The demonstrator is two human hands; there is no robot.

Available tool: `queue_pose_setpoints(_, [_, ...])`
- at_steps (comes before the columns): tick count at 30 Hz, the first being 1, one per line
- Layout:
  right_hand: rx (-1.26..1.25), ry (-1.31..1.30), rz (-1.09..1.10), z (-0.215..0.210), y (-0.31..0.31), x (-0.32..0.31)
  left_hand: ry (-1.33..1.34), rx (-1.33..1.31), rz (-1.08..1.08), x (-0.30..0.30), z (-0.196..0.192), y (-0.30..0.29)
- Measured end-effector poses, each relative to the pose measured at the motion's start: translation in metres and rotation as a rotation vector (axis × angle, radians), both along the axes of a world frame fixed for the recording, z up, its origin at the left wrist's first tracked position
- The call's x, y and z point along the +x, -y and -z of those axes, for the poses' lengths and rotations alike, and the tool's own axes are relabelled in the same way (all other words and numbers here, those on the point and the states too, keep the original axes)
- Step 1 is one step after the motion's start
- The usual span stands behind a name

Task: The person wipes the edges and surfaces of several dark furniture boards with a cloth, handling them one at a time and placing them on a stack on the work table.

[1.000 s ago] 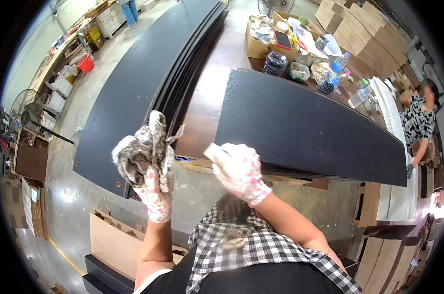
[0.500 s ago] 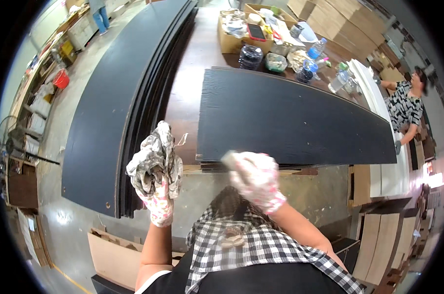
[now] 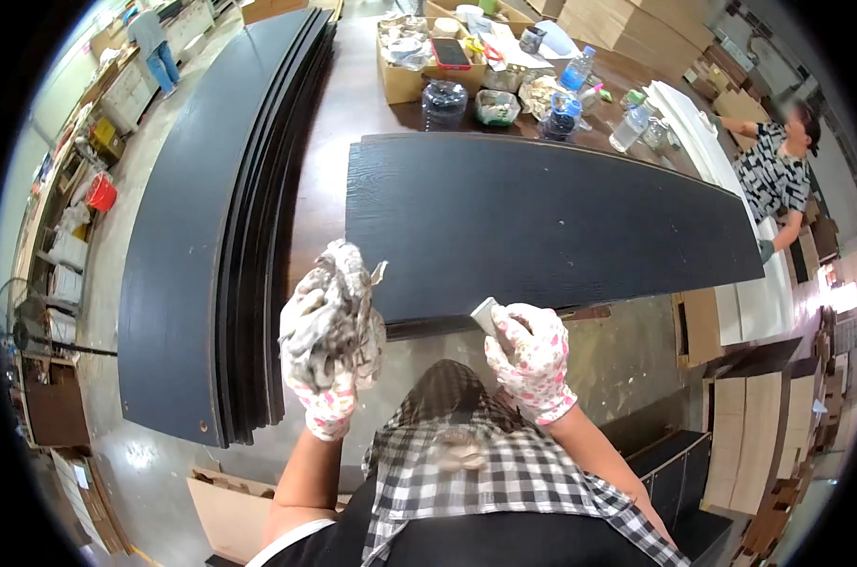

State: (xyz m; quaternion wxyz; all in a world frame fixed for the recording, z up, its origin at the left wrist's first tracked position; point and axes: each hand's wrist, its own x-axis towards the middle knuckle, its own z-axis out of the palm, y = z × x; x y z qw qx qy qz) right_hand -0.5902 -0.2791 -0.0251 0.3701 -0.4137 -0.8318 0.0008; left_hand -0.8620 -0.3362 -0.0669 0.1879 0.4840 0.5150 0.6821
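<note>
**Gloved hands at the near edge of a dark panel**

Workshop floor of grey concrete surrounds a brown worktable that carries a long black panel lying flat. To its left lies a stack of longer black boards, edges fanned. Beyond the panel, the table's far end is crowded: a cardboard box of odds and ends, plastic bottles and small tubs. Another person in a patterned top leans at a white board on the right. Cut brown boards lean at lower right.

Both hands wear flowered gloves. The left hand is clenched around a crumpled grey rag, raised just off the panel's near left corner. The right hand is closed on a small pale block, which touches the panel's near edge.

Compared with half a second ago, the panel fills more of the view and the right hand is sharp rather than blurred, its block now at the edge.
</note>
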Motion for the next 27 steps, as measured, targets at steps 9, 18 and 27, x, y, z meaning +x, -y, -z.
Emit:
queue_pose_setpoints(9, [0.009,0.022,-0.021,-0.006,-0.005,-0.009,0.089,-0.062,-0.034,-0.010,0.007,0.009])
queue_pose_setpoints(18, [-0.032,0.080,-0.169,-0.010,-0.010,-0.058,0.230,0.024,-0.010,0.002,0.004,0.003])
queue_pose_setpoints(27, [0.026,0.161,0.095,-0.015,-0.002,-0.004,0.375,-0.024,0.118,-0.009,0.020,0.005])
